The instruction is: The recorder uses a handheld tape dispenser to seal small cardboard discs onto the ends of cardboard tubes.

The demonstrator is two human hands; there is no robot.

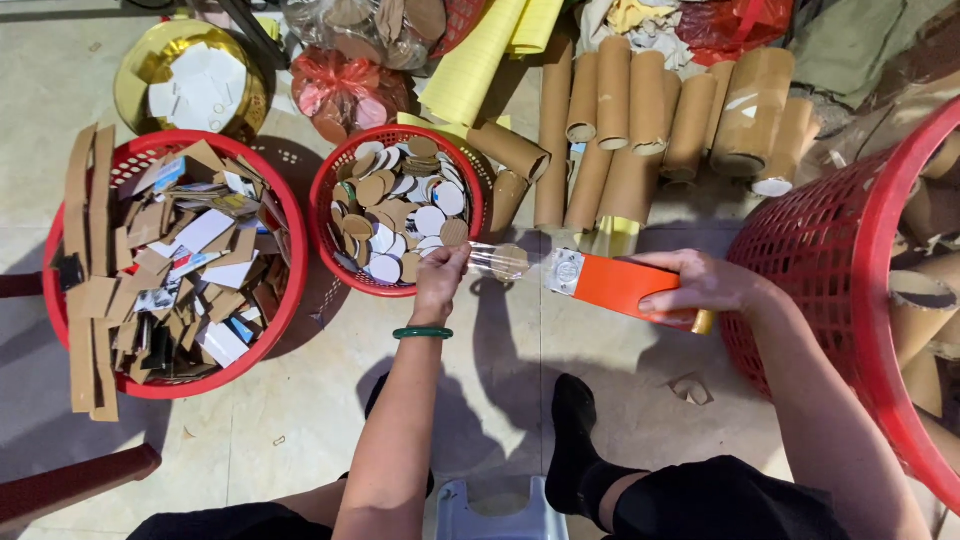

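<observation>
My right hand [700,283] grips an orange tape dispenser [622,288] held level above the floor. A strip of clear tape [497,262] runs from its metal head to my left hand [441,276], which pinches the tape's free end. A small round cardboard disc [510,262] sticks to the tape between the hands. My left wrist wears a green bangle [422,333]. Just beyond my left hand stands a small red basket [345,262] filled with round cardboard discs.
A larger red basket [52,300] of cardboard strips and scraps sits at the left. Several brown cardboard tubes [640,110] lie at the back. A big red basket [800,260] with tubes stands at the right. A gold bowl [135,70] sits far left. My black-socked foot [575,440] rests below.
</observation>
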